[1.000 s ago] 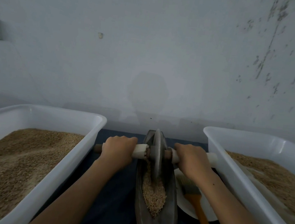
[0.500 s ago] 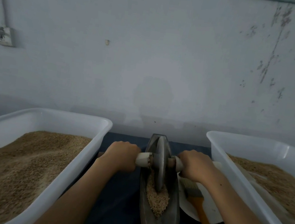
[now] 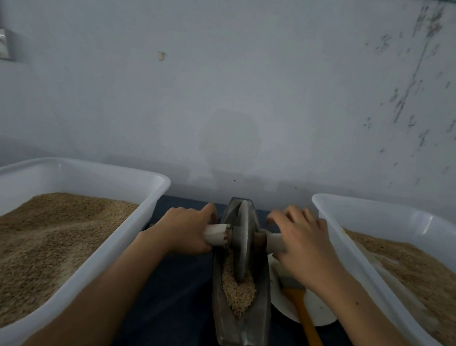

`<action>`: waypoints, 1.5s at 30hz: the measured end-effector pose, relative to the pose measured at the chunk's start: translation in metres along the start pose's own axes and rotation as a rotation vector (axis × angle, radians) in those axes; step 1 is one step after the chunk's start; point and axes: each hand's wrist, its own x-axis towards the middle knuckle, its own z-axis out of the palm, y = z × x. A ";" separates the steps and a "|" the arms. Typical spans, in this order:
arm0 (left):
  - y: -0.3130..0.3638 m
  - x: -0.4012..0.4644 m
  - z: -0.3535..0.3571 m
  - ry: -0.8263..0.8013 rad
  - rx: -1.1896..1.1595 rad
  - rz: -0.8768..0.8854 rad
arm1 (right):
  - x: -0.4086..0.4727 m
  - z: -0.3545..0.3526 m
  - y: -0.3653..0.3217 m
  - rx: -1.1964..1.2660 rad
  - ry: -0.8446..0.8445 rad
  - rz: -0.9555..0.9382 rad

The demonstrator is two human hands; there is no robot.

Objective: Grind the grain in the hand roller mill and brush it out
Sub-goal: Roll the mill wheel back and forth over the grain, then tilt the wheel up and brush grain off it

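A long metal trough lies on the dark cloth between two tubs, with a heap of grain in its near half. The grey roller wheel stands in the far half of the trough, on an axle with a pale handle at each side. My left hand lies over the left handle, fingers stretched forward. My right hand presses its palm on the right handle, fingers spread and straight. A brush with an orange handle rests on a white plate right of the trough.
A white tub full of grain stands on the left, and a second white tub with grain on the right. Both tubs lie close to my forearms. A grey wall rises just behind the trough.
The wheel has rolled away from me toward the far end of the trough. Both hands went from closed fists on the handles to fingers stretched out over them.
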 end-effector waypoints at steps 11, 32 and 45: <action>0.000 -0.008 0.005 0.070 0.043 0.023 | -0.033 -0.003 0.000 0.073 -0.342 0.223; 0.006 -0.010 0.012 0.151 0.046 -0.087 | -0.042 0.008 -0.006 -0.050 -0.289 0.296; 0.005 -0.013 0.005 0.314 -0.098 -0.233 | -0.031 -0.016 0.002 0.954 -0.253 0.459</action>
